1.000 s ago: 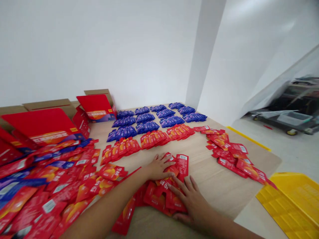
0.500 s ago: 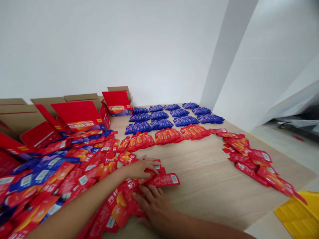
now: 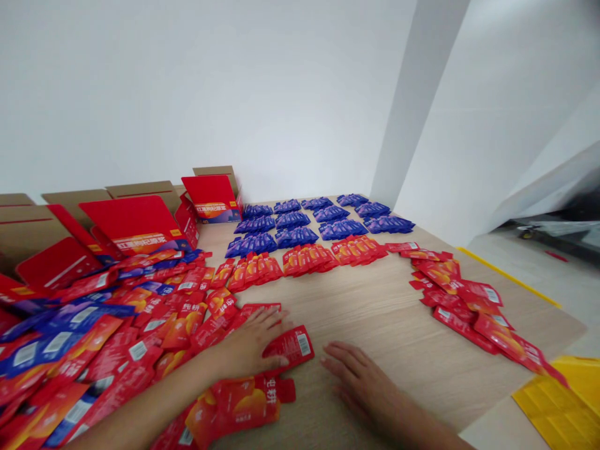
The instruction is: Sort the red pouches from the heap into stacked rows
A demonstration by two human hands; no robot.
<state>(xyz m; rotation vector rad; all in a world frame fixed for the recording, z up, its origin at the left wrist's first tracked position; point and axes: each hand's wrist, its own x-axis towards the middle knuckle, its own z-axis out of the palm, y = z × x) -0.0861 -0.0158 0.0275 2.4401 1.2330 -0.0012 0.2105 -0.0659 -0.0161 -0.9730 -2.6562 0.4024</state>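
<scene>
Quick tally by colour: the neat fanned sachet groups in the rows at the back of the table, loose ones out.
Blue groups: 12
Red groups: 3
Total: 15
Loose sachets overlap too much to count and are left out.

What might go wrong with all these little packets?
One red packet seems to poke past the table edge, so a bump might knock it off. In the big heap, blue packets lie among red ones, so colours might get mixed up. Loose packets under the left hand might slide apart.
</scene>
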